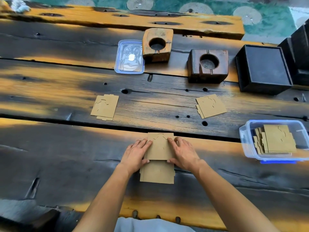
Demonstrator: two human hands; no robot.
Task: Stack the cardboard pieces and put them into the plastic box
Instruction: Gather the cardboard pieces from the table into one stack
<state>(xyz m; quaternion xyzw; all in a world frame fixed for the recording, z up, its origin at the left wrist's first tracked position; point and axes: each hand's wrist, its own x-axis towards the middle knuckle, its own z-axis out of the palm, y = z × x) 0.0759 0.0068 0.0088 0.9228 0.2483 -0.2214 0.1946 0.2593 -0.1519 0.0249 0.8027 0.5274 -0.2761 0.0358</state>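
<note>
cardboard piece [159, 148]: flat, brown, with cut lines | left hand [136, 154] and right hand [183, 153] pinch its sides | plastic box [245, 139]: clear, blue rim

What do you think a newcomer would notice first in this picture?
Likely the left hand and right hand at the table's near edge, holding a cardboard piece over a lower piece. Then the plastic box on the right, already holding stacked cardboard, and the light block and dark block, each with a round hole, at the far middle.
</note>
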